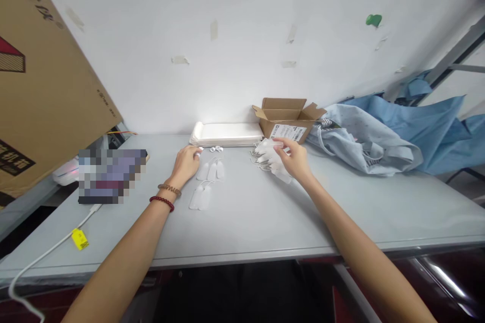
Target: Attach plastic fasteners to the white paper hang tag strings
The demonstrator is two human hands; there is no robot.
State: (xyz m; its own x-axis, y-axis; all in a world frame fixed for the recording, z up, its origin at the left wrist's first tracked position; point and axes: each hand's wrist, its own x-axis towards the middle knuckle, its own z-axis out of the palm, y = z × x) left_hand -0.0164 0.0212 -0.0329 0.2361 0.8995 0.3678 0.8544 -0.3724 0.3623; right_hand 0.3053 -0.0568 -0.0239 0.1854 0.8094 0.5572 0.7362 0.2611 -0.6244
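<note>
My left hand [186, 165] rests on the table with its fingers curled together around a small white piece, mostly hidden by the fingertips. Just right of it lie several small white rings [216, 149]. Below them are translucent white tags with thin strings: one group [212, 170] close by and another group [200, 197] nearer the front edge. On the right, my right hand [294, 160] pinches a translucent tag [278, 145] between thumb and finger. That tag is above a fanned heap of similar stringed tags [271, 159].
Behind the tags, a stack of white flat packets [227, 132] lies by the wall. Beside it stands an open cardboard box [285, 121]. Blue cloth [371, 136] covers the right rear. At left are a pixelated device [113, 176], a white cable [49, 251] and a large carton [49, 81].
</note>
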